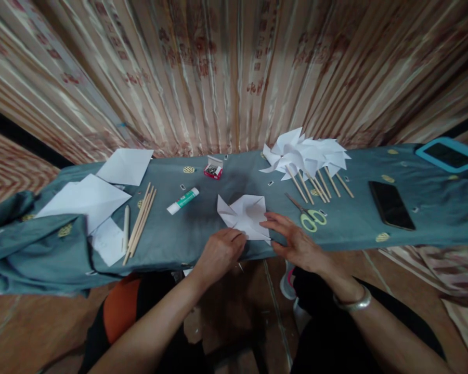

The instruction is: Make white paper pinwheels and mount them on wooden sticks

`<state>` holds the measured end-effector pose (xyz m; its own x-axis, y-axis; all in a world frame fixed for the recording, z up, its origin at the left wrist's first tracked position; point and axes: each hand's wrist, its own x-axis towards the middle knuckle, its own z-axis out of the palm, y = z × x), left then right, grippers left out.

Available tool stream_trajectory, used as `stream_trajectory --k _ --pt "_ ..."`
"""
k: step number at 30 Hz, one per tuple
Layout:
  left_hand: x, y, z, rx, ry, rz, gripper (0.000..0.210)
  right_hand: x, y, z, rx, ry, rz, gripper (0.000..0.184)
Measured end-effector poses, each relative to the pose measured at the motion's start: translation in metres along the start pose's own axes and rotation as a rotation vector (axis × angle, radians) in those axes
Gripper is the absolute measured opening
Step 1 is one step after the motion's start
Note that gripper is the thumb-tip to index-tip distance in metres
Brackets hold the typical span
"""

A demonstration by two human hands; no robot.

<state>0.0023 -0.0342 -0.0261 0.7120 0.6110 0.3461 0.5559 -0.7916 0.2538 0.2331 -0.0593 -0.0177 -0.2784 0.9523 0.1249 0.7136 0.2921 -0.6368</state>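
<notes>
A white paper square (251, 214), cut in from its corners, lies near the table's front edge with its left corner standing up. My left hand (223, 250) is closed at the paper's lower left edge, its fingertips pinching or pressing there. At the right edge, my right hand (292, 236) has its fingers spread, fingertips touching the paper. Just right of that hand lie green-handled scissors (311, 214), blades pointing to the back left. A glue stick (183, 201) rests on its side to the left of the paper.
Several finished paper pinwheels (296, 153) on sticks lie at the back. Wooden sticks (142, 223), a white pen-like stick (126, 228) and paper sheets (127, 165) are on the left. An open red box (213, 169) stands behind. A phone (391, 204) and blue-framed tablet (450, 154) are right.
</notes>
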Motion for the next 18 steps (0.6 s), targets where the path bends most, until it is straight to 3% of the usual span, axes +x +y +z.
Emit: stream_trajectory --k 2,8,18 --pt "-0.005 0.001 -0.002 -0.013 0.008 0.010 0.016 -0.001 -0.002 0.001 0.101 -0.026 0.026 0.045" --pt "-0.014 0.003 -0.003 -0.081 0.015 0.012 0.015 0.003 -0.010 0.011 0.387 -0.019 0.123 0.007" --pt "-0.012 0.005 -0.003 -0.112 -0.021 -0.062 0.033 0.021 -0.006 0.037 0.376 0.200 0.180 0.007"
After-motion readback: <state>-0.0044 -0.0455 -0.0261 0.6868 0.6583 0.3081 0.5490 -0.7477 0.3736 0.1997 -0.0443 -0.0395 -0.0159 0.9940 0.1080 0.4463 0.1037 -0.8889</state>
